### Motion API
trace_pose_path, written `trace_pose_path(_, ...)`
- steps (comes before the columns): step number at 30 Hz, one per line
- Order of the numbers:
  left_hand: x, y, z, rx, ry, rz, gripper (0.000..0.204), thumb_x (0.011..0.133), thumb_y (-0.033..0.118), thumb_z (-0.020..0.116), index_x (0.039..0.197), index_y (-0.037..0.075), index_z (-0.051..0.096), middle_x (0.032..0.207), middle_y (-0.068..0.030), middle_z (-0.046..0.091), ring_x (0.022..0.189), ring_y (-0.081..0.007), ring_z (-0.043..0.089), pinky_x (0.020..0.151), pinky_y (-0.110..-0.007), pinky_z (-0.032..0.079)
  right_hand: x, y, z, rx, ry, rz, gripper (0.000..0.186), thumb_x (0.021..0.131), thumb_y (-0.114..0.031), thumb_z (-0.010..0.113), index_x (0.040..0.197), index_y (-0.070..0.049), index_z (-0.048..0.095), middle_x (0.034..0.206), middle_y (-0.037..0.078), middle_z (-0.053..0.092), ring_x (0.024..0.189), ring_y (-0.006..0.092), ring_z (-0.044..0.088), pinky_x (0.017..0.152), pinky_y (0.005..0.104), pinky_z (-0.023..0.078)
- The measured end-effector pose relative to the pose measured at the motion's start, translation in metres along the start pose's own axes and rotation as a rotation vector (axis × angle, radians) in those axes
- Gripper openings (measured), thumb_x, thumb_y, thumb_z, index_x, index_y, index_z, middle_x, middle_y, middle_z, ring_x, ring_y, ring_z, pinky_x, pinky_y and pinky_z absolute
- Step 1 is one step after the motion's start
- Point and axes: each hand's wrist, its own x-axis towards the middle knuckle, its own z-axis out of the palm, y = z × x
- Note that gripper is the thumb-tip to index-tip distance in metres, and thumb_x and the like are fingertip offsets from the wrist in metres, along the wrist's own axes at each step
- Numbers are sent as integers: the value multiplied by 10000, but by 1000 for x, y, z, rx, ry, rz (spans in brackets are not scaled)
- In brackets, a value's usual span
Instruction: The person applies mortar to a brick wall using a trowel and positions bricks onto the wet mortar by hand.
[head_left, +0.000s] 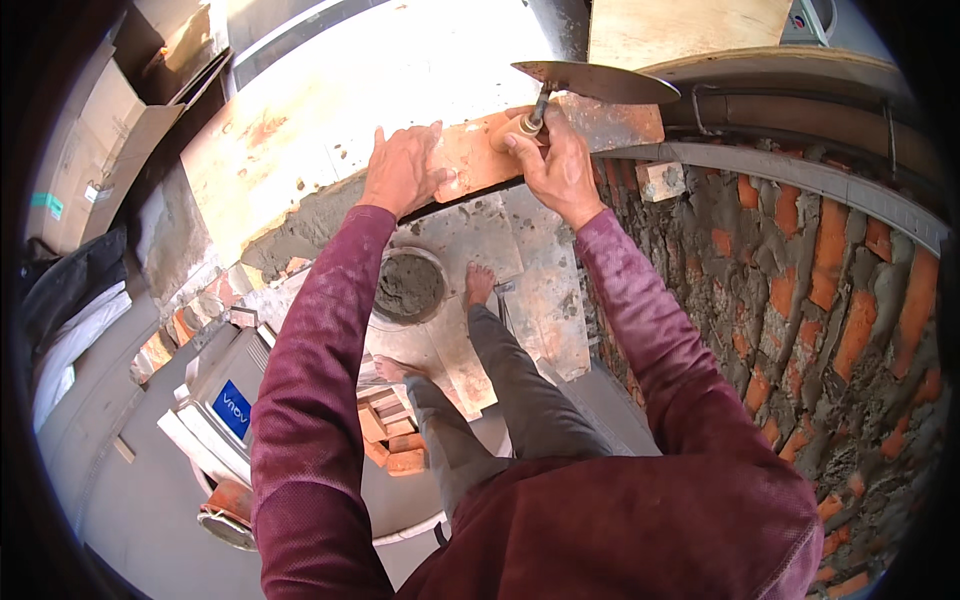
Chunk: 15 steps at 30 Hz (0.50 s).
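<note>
In my right hand (562,172) is a trowel, its wooden handle (515,132) wrapped by my fingers and its metal blade (605,83) pointing right. The same hand rests by a row of orange bricks (480,152) along the edge of a pale board. My left hand (405,168) lies at the left end of this row, fingers spread, some touching the brick. Farther right in the row, a brick (620,122) has grey smears. Grey mortar (310,228) lies along the board's near edge, left of my left hand.
A round bucket of mortar (410,287) stands by my feet on a stained platform (545,270). Rough brickwork with mortar (800,260) curves along the right. Stacked bricks (392,432) lie below, near my legs. A cardboard box (110,150) sits at left, above a white-and-blue package (225,405).
</note>
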Motion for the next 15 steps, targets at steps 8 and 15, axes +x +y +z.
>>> trace_pose_path(8, -5, -3, 5, 85, -2, -37, 749, 848, 416, 735, 1466, 102, 450, 1325, -85, 600, 1239, -250, 546, 1182, -582, 226, 0, -51, -70, 296, 191, -77, 333, 939, -124, 675, 1204, 19, 532, 1104, 141, 682, 993, 197, 693, 818, 296, 577)
trace_pose_path(15, -4, 4, 2, 109, 19, -18, 752, 860, 412, 721, 1468, 74, 435, 1293, -94, 607, 1218, -251, 550, 1198, -566, 199, -13, 4, -30, 168, 37, -26, 264, 934, -92, 653, 1148, 10, 539, 946, 136, 692, 869, 205, 711, 711, 309, 571)
